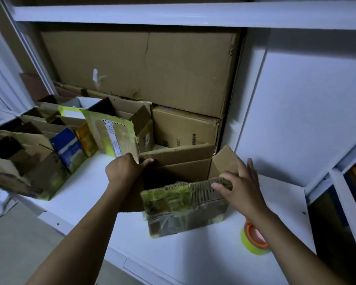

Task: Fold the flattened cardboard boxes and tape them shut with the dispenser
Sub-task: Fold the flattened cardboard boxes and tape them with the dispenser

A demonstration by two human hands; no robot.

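nearest me, by the counter's [86, 194] front right corner, the tape roll [247, 242] lay yellow-green with an orange core, partly hidden under my right forearm. just beyond it the box [185, 210] stood upright and open-topped in the middle of the counter, its front wall patched with yellow-green tape and its torn front flap showing bare corrugation. my right hand [242, 187] rested at the box's front right corner, thumb pressed on that flap's edge, the other fingers straight and spread beside the raised right flap. my left hand [123, 169] gripped the box's left wall, thumb hooked over the top edge to the inside and the other fingers curled round the outside, where i could not see them. farther along the counter's left side a row of boxes [39, 159] stood open, some taped in the same yellow-green. against the back edge sat a brown carton [183, 128], and above it a big carton [142, 68] filled the space.
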